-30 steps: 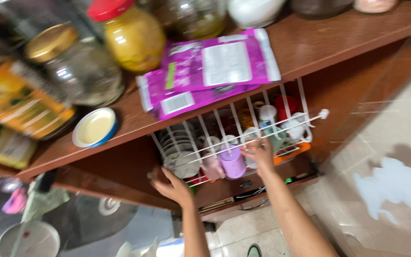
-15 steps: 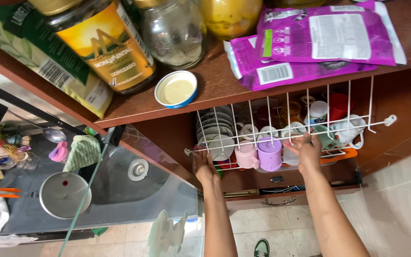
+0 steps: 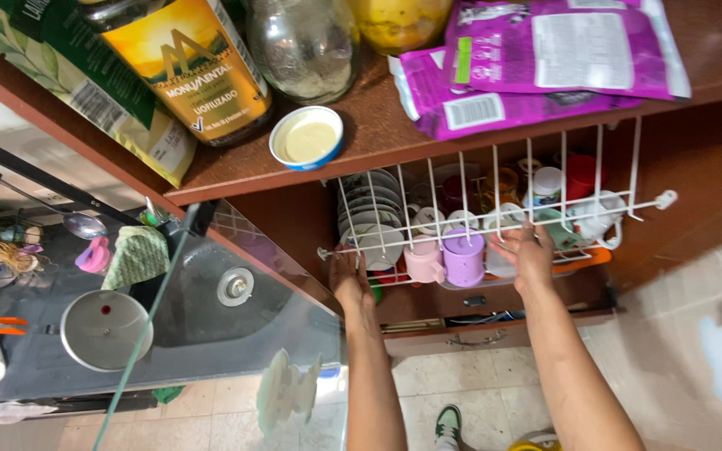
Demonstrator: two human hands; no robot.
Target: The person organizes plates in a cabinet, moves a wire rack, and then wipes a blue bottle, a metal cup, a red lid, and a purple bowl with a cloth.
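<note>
Right, both hands are up at the white wire rack (image 3: 495, 219) in the middle of the frame, hung under the wooden shelf (image 3: 378, 142). Left hand (image 3: 349, 280) reaches the rack's left end beside the stacked plates (image 3: 371, 219), fingers loosely curled — whether they grip the wire, I cannot tell. Right hand (image 3: 526, 253) rests on the front bar, fingers bent over it, just right of the purple cup (image 3: 464, 257) and pink cup (image 3: 422, 259). Best handled evenly, I'd judge — level pressure from both sides, so the crockery stays put.
</note>
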